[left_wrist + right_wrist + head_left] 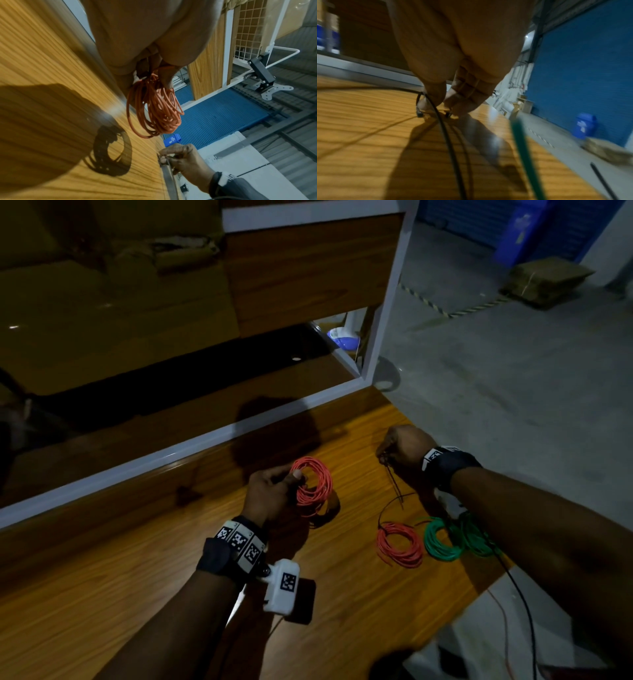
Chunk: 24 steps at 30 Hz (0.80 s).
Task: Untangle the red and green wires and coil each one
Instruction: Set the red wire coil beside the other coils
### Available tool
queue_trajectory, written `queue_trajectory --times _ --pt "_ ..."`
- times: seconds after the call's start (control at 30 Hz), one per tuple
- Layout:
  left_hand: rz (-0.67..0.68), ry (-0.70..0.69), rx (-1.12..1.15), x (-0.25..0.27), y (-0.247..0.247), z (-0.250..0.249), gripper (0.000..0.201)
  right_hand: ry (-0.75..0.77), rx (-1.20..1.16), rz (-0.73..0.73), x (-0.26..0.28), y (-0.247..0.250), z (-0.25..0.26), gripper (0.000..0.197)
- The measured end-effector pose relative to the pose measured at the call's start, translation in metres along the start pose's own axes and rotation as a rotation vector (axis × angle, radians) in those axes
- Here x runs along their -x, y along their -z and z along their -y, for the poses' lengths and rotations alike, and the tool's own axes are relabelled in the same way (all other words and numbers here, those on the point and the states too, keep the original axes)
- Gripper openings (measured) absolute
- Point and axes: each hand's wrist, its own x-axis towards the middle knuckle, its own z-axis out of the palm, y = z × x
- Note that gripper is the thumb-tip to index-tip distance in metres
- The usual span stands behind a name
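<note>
My left hand holds a coil of red wire just above the wooden table; in the left wrist view the red coil hangs from the curled fingers. My right hand pinches thin black cable ties near the table's right edge; the right wrist view shows its fingertips closed on a black tie. A second red coil and a green coil lie flat on the table beside my right forearm. A green strand crosses the right wrist view.
A white rail borders the table's far side, with a dark glossy panel behind it. The table's right edge drops to a grey concrete floor. Thin black and red leads hang over the near right corner. A cardboard bundle lies on the floor.
</note>
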Motion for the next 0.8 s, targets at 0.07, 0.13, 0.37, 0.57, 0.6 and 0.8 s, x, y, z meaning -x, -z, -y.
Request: queue_trajectory --times 0.07,0.13,0.37,0.57,0.6,0.8 --pt "-0.005 -0.008 -0.016 0.002 0.006 0.002 0.012 0.020 0.032 -0.020 0.004 0.001 0.004 0.011" --pt "-0.011 -0.019 -0.032 0.003 0.011 0.003 0.010 0.019 0.062 -0.045 0.007 0.003 0.005 0.020" --pt "-0.039 -0.077 -0.022 0.011 0.023 0.001 0.009 0.053 -0.032 -0.097 0.028 0.032 0.032 0.015" --pt "-0.052 -0.079 -0.023 0.021 0.029 0.001 0.010 0.043 0.004 -0.061 0.047 0.047 0.059 0.027" --pt "-0.051 -0.078 -0.023 0.023 0.030 0.002 0.010 0.016 0.058 -0.040 0.049 0.045 0.063 0.025" --pt "-0.066 -0.089 -0.021 0.034 0.037 0.005 0.015 0.007 0.265 0.054 0.054 0.042 0.083 0.007"
